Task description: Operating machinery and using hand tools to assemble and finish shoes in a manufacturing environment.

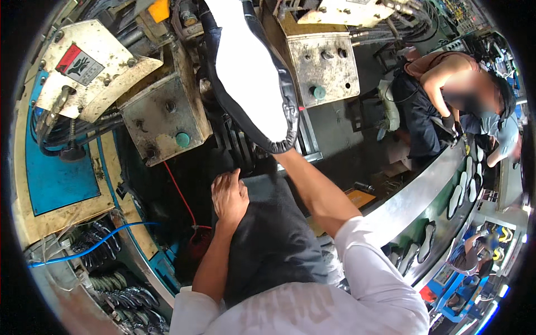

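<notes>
A black shoe upper (pixel 287 103) with a long white bottom (pixel 245 78) is held up close in front of me, bottom side toward me. Its black edge is gathered in puckers around the lower end, and its far end runs past the top of the view. My right forearm reaches up to that lower end. The shoe upper hides nearly all of my right hand (pixel 283 156), so its grip on the far side does not show. Low over my dark apron, my left hand (pixel 230 195) has its fingers loosely curled, with nothing visible in them.
Machine heads with grimy control boxes (pixel 162 120) (pixel 324 67) flank the shoe upper. A rack of dark shoe parts (pixel 125 298) lies at lower left beside a blue hose (pixel 106 240). Right, a metal-edged conveyor (pixel 416 201) carries several soles (pixel 455 201); a co-worker (pixel 441 100) bends beside it.
</notes>
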A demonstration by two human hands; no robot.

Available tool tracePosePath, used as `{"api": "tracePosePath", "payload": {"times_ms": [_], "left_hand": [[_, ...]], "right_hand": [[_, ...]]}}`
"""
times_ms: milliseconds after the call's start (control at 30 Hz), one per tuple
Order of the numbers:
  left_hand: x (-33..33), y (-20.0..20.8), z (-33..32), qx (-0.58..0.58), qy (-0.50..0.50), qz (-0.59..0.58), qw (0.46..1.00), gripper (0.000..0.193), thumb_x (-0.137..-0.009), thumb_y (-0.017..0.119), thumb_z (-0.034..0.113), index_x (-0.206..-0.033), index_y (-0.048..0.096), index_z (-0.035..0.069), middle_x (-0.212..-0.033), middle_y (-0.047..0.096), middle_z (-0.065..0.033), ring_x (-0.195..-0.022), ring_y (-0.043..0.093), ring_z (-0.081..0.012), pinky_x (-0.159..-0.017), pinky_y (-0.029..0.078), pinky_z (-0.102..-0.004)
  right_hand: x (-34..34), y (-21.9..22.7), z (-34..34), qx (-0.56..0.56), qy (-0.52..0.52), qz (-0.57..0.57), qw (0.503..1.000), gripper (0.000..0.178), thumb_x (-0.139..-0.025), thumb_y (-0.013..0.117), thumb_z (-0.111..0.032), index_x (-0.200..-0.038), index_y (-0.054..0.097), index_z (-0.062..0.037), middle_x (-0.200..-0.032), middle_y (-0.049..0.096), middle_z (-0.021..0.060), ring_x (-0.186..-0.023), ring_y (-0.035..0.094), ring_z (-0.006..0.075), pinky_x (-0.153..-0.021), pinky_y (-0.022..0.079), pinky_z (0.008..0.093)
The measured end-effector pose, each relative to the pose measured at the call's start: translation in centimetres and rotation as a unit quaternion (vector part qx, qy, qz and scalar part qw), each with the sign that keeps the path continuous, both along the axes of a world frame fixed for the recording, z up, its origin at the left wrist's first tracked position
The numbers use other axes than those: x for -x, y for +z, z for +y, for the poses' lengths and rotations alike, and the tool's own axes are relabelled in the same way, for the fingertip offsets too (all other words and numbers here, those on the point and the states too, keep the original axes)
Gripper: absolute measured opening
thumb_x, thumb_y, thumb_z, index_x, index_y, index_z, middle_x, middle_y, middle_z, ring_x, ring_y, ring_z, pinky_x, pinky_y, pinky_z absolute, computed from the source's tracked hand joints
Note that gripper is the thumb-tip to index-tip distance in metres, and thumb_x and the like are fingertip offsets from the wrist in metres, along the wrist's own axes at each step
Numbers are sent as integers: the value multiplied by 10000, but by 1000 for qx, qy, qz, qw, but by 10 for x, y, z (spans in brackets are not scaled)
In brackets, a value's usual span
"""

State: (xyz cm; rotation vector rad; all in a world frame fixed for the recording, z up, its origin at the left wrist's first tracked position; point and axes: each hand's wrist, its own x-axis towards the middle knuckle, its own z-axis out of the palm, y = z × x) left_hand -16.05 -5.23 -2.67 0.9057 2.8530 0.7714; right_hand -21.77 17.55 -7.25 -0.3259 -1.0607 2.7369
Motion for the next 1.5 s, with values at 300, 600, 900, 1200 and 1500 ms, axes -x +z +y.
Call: {"api": "tracePosePath", "payload": {"times_ms": [300, 600, 900, 1200, 1500], "left_hand": [[-6, -11, -26, -83, 18, 0, 996, 357, -910, 711, 194, -1236, 739, 52, -1176, 757, -148, -1170, 678, -375, -1057, 491, -514], [-13, -6, -33, 12, 26, -13, 999, 288, -951, 682, 154, -1196, 784, 42, -1160, 767, -174, -1179, 677, -386, -1093, 491, -515], [-1, -17, -36, -4, 28, -8, 1000, 261, -897, 738, 112, -1149, 780, 59, -1132, 779, -133, -1182, 689, -348, -1087, 493, -489], [13, -14, -17, 5, 12, -48, 999, 264, -881, 751, 77, -1141, 790, 64, -1128, 786, -123, -1171, 698, -339, -1088, 500, -492], [22, -21, -21, -36, 23, -86, 995, 216, -924, 734, 43, -1133, 788, 64, -1084, 801, -141, -1085, 729, -370, -1007, 549, -493]], "right_hand": [[-117, 249, -61, -754, -106, 242, 602, 506, -871, 784, -205, -1350, 747, -47, -1396, 732, 115, -1382, 640, 395, -1223, 405, 627], [-17, 268, -37, -901, -134, 73, 406, 796, -884, 801, -275, -1605, 508, -107, -1667, 428, 250, -1574, 359, 474, -1312, 286, 581], [57, 278, -26, -903, -187, 93, 375, 585, -997, 586, -215, -1549, 562, -23, -1614, 481, 336, -1544, 416, 500, -1320, 265, 569], [157, 290, -1, -896, -263, 73, 351, 515, -1039, 539, -214, -1514, 595, -21, -1588, 536, 310, -1548, 430, 459, -1318, 263, 545], [159, 313, -25, -900, -244, 40, 359, 543, -1086, 484, -247, -1588, 554, -53, -1633, 491, 315, -1567, 387, 489, -1330, 206, 572]]}}
